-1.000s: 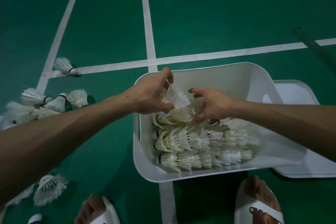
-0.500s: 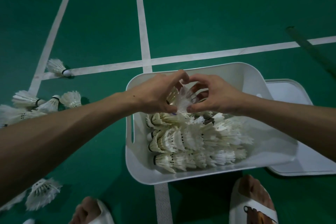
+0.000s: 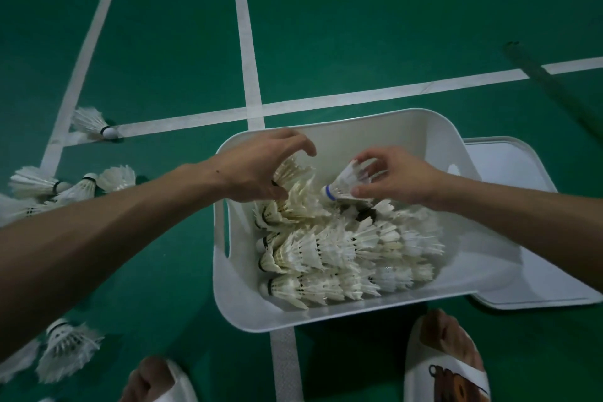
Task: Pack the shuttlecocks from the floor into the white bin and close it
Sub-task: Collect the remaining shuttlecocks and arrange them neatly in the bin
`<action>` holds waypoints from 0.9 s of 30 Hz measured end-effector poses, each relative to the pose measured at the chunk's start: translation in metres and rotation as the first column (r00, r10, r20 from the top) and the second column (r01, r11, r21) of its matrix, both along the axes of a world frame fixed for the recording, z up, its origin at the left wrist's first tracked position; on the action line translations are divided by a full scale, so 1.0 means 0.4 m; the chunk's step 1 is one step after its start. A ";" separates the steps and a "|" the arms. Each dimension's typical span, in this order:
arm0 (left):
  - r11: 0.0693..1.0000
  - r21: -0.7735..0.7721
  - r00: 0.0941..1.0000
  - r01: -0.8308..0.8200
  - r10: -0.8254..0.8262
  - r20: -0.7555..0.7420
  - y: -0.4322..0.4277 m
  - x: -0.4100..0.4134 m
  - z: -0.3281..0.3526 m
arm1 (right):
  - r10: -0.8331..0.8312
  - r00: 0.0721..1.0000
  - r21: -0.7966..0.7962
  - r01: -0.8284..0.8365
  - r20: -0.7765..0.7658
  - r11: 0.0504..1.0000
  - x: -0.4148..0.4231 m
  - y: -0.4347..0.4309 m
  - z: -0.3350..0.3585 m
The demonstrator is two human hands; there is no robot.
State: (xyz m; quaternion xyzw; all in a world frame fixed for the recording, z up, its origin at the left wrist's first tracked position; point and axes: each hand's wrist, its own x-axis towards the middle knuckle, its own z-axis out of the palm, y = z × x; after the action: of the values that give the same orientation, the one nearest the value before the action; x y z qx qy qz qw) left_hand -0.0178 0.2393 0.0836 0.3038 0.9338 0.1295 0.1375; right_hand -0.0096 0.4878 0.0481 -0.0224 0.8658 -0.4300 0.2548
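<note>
The white bin [image 3: 385,127] stands on the green floor with several rows of stacked shuttlecocks [image 3: 342,248] lying inside. My right hand [image 3: 394,178] pinches the feathers of one shuttlecock [image 3: 342,181] with a blue-banded cork, held over the bin's back half. My left hand [image 3: 261,168] is over the bin's left rim, fingers curled round another yellowish shuttlecock [image 3: 290,173]. The flat white lid [image 3: 509,173] lies on the floor right of the bin.
Loose shuttlecocks lie on the floor: one [image 3: 93,122] by the line crossing, a cluster [image 3: 65,186] at the left edge, more [image 3: 65,349] at lower left. My feet in white sandals [image 3: 447,365] stand just in front of the bin. White court lines cross the floor.
My hands met over the bin and have drawn apart. The right hand now holds a blue-banded shuttlecock; the left keeps one near the left rim.
</note>
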 end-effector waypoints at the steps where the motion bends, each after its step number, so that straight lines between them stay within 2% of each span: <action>1: 1.000 -0.005 1.000 0.010 -0.010 0.005 0.001 -0.002 0.000 | 0.007 1.000 -0.001 -0.007 0.001 1.000 0.000 -0.011 -0.009; 7: 0.996 -0.040 0.995 0.079 -0.076 0.069 -0.008 0.000 -0.007 | 0.072 0.997 0.020 -0.072 0.024 0.997 0.007 -0.073 -0.052; 15: 0.995 -0.020 0.982 0.099 -0.094 0.166 -0.005 0.012 0.006 | 0.040 0.998 -0.007 -0.039 0.048 0.999 -0.006 -0.087 -0.058; 17: 0.998 0.017 0.979 0.059 -0.061 0.196 -0.001 0.015 0.012 | 0.034 0.997 -0.028 -0.033 0.064 0.999 -0.005 -0.078 -0.052; 19: 0.999 0.027 0.989 -0.016 0.012 0.148 0.001 0.013 0.016 | 0.055 0.996 -0.034 -0.053 0.075 0.998 -0.003 -0.071 -0.048; 21: 0.996 0.054 0.991 -0.077 0.070 0.111 0.001 0.009 0.021 | 0.099 0.992 -0.004 -0.099 0.078 0.995 -0.002 -0.066 -0.045; 23: 0.989 0.080 0.983 -0.121 0.108 0.146 0.003 0.006 0.027 | 0.133 0.989 0.030 -0.135 0.069 0.990 -0.003 -0.060 -0.035; 27: 0.989 0.080 0.986 -0.128 0.118 0.122 0.010 0.004 0.026 | 0.110 0.994 0.010 -0.110 -0.008 0.994 -0.012 -0.040 0.017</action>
State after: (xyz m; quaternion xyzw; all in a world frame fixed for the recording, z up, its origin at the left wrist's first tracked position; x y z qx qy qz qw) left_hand -0.0163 0.2433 0.0940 0.2433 0.9345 0.1963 0.1702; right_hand -0.0146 0.4717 0.0548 -0.0706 0.8664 -0.4112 0.2744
